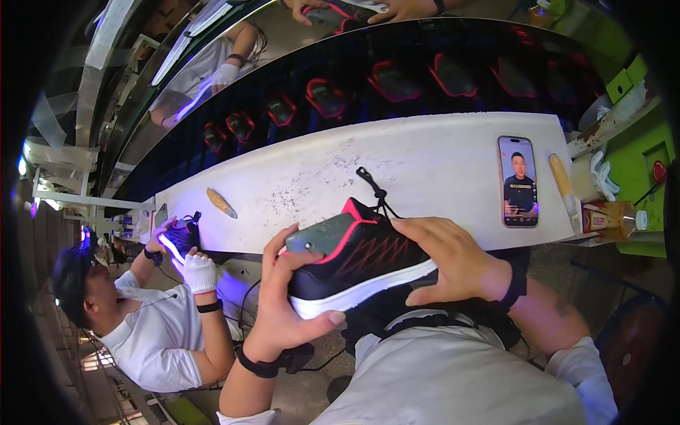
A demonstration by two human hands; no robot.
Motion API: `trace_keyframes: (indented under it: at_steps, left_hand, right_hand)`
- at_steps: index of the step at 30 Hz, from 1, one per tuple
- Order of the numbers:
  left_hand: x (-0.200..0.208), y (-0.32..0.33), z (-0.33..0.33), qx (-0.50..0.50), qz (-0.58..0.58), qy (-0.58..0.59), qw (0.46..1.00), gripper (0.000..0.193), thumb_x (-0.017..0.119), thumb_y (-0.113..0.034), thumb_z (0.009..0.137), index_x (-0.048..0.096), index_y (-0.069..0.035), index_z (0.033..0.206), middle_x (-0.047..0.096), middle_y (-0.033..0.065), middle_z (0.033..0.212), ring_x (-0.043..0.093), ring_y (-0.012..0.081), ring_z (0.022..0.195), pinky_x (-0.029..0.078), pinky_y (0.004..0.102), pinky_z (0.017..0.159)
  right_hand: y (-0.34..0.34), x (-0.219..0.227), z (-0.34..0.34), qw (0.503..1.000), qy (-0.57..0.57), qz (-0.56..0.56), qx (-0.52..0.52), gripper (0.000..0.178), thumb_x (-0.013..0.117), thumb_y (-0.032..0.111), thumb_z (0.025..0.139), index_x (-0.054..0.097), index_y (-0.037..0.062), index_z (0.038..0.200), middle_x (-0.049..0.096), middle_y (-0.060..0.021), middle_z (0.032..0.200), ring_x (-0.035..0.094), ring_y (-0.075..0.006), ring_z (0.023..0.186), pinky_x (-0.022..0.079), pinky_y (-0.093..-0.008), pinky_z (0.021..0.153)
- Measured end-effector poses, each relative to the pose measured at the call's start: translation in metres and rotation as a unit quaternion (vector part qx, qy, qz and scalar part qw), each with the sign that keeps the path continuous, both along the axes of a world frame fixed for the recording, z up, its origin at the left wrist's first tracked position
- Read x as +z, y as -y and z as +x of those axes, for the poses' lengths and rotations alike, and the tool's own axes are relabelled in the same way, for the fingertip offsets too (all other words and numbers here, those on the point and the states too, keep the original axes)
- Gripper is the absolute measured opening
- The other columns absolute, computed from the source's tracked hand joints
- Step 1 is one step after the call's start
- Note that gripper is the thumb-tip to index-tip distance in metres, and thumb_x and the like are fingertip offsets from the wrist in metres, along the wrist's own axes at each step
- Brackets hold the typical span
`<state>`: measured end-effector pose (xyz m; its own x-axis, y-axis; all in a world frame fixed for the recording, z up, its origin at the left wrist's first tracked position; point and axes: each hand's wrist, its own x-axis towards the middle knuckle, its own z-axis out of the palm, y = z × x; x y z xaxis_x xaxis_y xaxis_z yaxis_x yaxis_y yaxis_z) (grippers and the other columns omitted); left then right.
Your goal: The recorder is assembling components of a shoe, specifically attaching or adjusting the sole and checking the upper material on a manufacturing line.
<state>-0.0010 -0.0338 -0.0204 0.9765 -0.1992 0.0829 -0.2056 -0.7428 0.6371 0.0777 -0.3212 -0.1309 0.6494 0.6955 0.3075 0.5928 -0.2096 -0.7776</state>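
Observation:
A black sneaker [375, 258] with red trim and a white sole is held over the near edge of the white work surface. A dark green last fills its opening [315, 239]. My left hand [280, 304] wraps the heel end, fingers over the top and thumb along the sole. At the toe end my right hand [457, 262] grips the shoe, its fingers on the upper and thumb below the sole. The looped black lace [375, 185] stands up from the shoe's far side.
Behind the white table [297, 163] runs a dark conveyor [283, 81] with several red-edged shoes. A phone [519, 180], a wooden-handled tool [561, 177] and a bottle [609, 218] are at right. A yellowish tool [222, 203] lies left, near a co-worker [156, 319] holding another shoe [181, 236].

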Motion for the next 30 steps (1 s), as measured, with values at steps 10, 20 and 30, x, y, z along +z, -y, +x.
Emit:
trace_keyframes:
  at_steps: [10, 20, 30]
  left_hand:
    - [0.039, 0.022, 0.031, -0.096, 0.058, -0.079, 0.991, 0.107, 0.092, -0.05, 0.057, 0.047, -0.003, 0.141, 0.026, 0.029, 0.152, 0.045, 0.0444, 0.134, 0.041, 0.049, 0.109]
    - [0.059, 0.055, 0.037, -0.146, 0.098, -0.03, 0.984, 0.108, 0.096, -0.034, 0.052, 0.046, -0.002, 0.143, 0.031, 0.03, 0.148, 0.049, 0.0478, 0.129, 0.047, 0.0487, 0.104]
    - [0.061, 0.076, 0.039, -0.159, 0.11, -0.004, 0.981, 0.088, 0.096, -0.024, 0.056, 0.053, -0.007, 0.131, 0.033, 0.0303, 0.144, 0.061, 0.0473, 0.111, 0.057, 0.0467, 0.091]
  right_hand:
    - [0.19, -0.042, 0.065, 0.829, 0.109, -0.338, -0.432, 0.052, 0.062, 0.011, 0.082, 0.057, -0.006, 0.131, 0.064, -0.0263, 0.111, 0.062, -0.0396, 0.103, 0.05, -0.0455, 0.092]
    - [0.1, 0.084, 0.048, 0.78, -0.186, 0.49, -0.343, 0.032, 0.051, 0.013, 0.103, 0.052, 0.0098, 0.134, 0.061, -0.0056, 0.091, 0.06, -0.0134, 0.07, 0.052, -0.027, 0.063]
    - [-0.053, 0.118, 0.005, 0.643, -0.408, 0.618, -0.194, 0.046, 0.041, 0.033, 0.109, 0.031, 0.0175, 0.15, 0.058, -0.0071, 0.09, 0.059, -0.0183, 0.069, 0.052, -0.0354, 0.062]
